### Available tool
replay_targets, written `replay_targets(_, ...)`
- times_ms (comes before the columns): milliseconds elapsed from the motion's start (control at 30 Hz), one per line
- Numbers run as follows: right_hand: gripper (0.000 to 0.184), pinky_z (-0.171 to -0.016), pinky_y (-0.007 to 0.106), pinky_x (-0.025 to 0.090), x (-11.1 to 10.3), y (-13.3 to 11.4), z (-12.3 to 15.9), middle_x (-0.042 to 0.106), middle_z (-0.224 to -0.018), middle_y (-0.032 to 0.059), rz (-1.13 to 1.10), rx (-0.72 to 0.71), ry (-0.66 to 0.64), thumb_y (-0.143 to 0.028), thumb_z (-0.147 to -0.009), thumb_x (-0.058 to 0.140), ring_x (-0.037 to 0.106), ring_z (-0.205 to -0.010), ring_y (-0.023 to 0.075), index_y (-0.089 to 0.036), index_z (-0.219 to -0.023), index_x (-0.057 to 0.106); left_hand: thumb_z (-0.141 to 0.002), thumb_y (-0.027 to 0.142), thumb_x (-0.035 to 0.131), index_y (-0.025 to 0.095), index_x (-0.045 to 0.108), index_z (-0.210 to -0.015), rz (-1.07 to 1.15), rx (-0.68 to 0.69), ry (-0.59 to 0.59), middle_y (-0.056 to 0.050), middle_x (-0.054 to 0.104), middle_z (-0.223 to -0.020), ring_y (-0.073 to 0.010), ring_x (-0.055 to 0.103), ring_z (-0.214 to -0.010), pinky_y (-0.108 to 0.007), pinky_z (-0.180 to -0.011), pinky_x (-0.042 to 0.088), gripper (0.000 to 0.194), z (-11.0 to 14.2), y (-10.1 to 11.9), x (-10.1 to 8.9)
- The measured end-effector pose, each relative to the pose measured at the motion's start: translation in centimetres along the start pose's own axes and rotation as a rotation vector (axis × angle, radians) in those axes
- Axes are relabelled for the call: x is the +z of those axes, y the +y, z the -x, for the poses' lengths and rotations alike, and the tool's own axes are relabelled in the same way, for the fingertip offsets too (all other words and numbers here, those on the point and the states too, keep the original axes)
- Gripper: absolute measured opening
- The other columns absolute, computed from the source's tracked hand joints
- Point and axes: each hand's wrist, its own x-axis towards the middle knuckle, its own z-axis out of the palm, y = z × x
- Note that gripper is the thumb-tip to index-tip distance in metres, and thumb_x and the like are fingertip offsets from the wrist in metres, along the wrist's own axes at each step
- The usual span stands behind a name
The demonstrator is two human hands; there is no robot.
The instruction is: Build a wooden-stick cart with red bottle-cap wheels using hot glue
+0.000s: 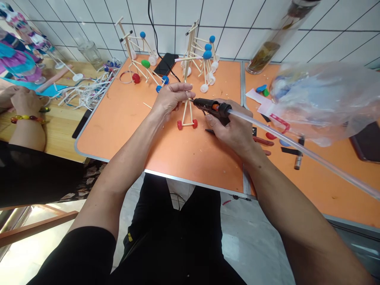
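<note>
Held in my right hand (230, 122) is a black hot glue gun (209, 106), with a long clear glue stick (297, 149) trailing from its back. Its nozzle points left, at the top of a triangular wooden-stick frame (184, 114). My left hand (172, 99) pinches the frame near that top; the fingers partly hide the joint. At the frame's lower corners are red wheels (179, 125). Behind my hands stand stick models (190, 51) with blue and white round pieces, and another stick model (139, 59) with a green bead.
A black phone (166, 64) and a cable lie near the tiled wall. Red-handled pliers (263, 140), a plastic bag (323, 99) and a tall clear tube (267, 47) are on the right. A co-worker's hands (25, 101) rest at the left table, beside a heap of white strips (92, 89).
</note>
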Motion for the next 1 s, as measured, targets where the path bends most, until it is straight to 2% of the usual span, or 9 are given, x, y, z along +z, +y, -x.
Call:
replay_targets(433, 0.035, -0.107, 0.065, 0.078, 0.09, -0.34, -0.07, 0.095, -0.138, 0.0123, 0.014, -0.011, 0.015, -0.042, -0.114, 0.075, 0.092, -0.128, 0.0443, -0.034, -0.147, 0.085, -0.089, 0.013, 0.097, 0.02, 0.088, -0.112, 0.001, -0.017, 0.027, -0.008, 0.095, -0.108, -0.0145, 0.071, -0.074, -0.026, -0.061, 0.047, 0.025, 0.01, -0.1, 0.07)
replay_targets(700, 0.036, -0.108, 0.064, 0.077, 0.15, -0.29, -0.02, 0.095, -0.138, 0.0123, 0.033, -0.013, 0.013, -0.041, -0.113, 0.076, 0.091, -0.128, 0.0435, -0.033, -0.147, 0.085, -0.09, 0.017, 0.098, 0.02, 0.088, -0.113, 0.002, 0.002, -0.006, -0.009, 0.095, -0.112, -0.0114, 0.068, -0.071, -0.023, -0.055, 0.04, 0.025, -0.35, -0.48, -0.26)
replay_targets(1000, 0.036, -0.114, 0.068, 0.076, -0.11, -0.63, -0.07, 0.094, -0.142, 0.0132, 0.029, 0.038, -0.021, -0.043, -0.115, 0.076, 0.09, -0.135, 0.0455, -0.035, -0.149, 0.085, -0.088, 0.016, 0.099, 0.02, 0.088, -0.11, 0.017, -0.011, 0.004, -0.007, 0.094, -0.105, -0.0109, 0.064, -0.068, -0.023, -0.056, 0.04, 0.026, -0.13, -0.2, -0.1)
